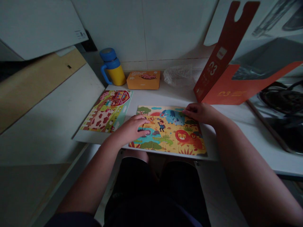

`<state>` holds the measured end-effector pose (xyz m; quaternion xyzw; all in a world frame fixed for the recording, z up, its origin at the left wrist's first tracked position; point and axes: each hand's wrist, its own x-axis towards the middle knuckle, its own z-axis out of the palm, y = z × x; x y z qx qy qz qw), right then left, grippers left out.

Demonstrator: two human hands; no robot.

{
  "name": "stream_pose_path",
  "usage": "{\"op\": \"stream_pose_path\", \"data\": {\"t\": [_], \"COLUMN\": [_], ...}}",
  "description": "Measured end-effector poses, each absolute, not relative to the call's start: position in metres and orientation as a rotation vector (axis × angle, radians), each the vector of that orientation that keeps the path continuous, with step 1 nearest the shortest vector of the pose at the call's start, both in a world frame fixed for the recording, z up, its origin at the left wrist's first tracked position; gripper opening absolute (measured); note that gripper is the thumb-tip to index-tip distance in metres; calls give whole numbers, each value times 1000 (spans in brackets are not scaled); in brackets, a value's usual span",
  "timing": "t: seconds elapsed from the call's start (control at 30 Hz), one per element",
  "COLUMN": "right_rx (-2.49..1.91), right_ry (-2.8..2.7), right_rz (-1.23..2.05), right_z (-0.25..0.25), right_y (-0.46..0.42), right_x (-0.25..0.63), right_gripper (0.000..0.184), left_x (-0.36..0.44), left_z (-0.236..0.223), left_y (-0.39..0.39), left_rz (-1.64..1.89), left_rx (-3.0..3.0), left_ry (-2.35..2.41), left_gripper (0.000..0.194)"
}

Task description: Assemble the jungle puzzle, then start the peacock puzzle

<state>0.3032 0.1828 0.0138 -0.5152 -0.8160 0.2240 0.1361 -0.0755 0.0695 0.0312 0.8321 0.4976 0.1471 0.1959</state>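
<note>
A jigsaw puzzle [170, 143] with a safari picture lies flat near the front edge of the white tabletop, its pieces joined. Blue elephants, red lions and a small figure show on it. My left hand [130, 129] rests over its left side, thumb and fingers apart, holding nothing. At the upper right corner is my right hand [201, 113], fingers bent together and touching the puzzle. Whatever may be between those fingertips is hidden. To the left lies a second puzzle [106, 113] with a farm picture, a spotted cow and a red barn.
Along the wall stand a blue and yellow flask [115, 71], an orange puzzle box [143, 80] and crumpled clear plastic [178, 75]. A large open red-orange box [224, 91] stands at the right back. Beyond it is a dark stove [284, 119]. A white cabinet panel [54, 110] borders the left.
</note>
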Motion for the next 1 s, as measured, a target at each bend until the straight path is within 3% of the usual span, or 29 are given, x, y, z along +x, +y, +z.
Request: {"op": "stream_pose_path", "data": {"t": [0.37, 0.6, 1.0], "right_rx": [-1505, -1513, -1479], "right_ry": [-2372, -2369, -2364], "right_rz": [655, 645, 661], "right_z": [15, 15, 15], "right_y": [183, 183, 181], "right_x": [302, 302, 300], "right_gripper": [45, 42, 42], "left_x": [-50, -36, -8], "left_z": [33, 6, 5], "left_y": [37, 7, -5], "left_rz": [241, 203, 58], "left_rx": [2559, 2645, 2637], "left_ry": [1580, 1616, 1732], "left_gripper": [35, 69, 100]}}
